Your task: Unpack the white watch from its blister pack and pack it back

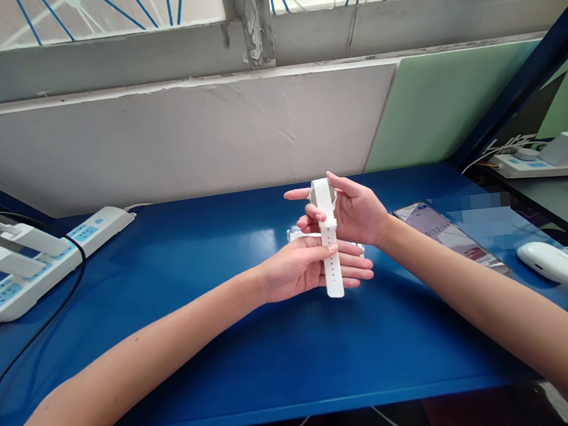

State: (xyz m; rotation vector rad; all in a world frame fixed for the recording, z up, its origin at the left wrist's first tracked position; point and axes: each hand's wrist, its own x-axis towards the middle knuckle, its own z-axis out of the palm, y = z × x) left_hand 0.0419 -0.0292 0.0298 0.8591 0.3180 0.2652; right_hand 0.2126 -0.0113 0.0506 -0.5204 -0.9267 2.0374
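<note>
A white watch (328,235) with a perforated strap hangs upright between both hands, above the blue table. Its round case is at the top, partly behind the strap. My left hand (314,264) pinches the lower strap, thumb in front and the other fingers stretched out behind it. Around the case at the top is my right hand (351,206), with thumb and fingers at its sides. Behind the hands a small clear and white item (296,234) lies on the table, mostly hidden.
On the blue table (204,381), a white power strip (104,223) with plugs and a black cable (39,337) is at left. A phone (447,234) and a white rounded case (552,261) lie at right. A wall panel (181,142) stands behind.
</note>
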